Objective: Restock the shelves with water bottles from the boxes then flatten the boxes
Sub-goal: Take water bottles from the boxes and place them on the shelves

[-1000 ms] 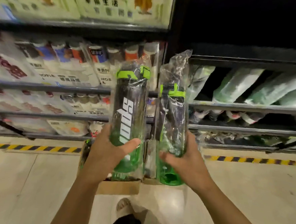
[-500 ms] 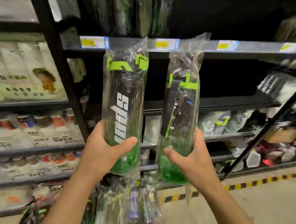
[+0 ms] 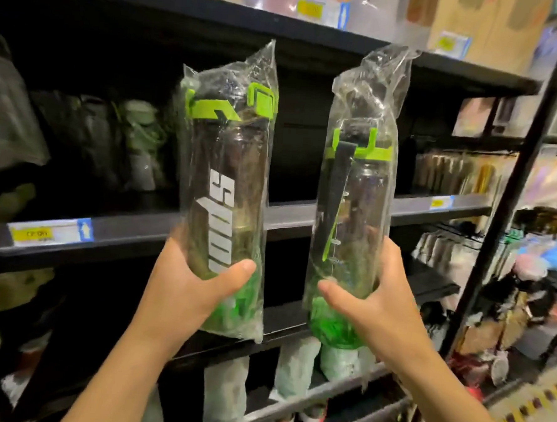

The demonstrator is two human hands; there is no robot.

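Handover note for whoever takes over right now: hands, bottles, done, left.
Left hand grips the left bottle near its base, upright, in its clear bag.
Right hand grips the right bottle the same way.
Both bottles are held up in front of the dark shelf, not yet set down.
Done: two bottles in hand.
Left: shelve both, fetch the rest, flatten the boxes. No box is in view.
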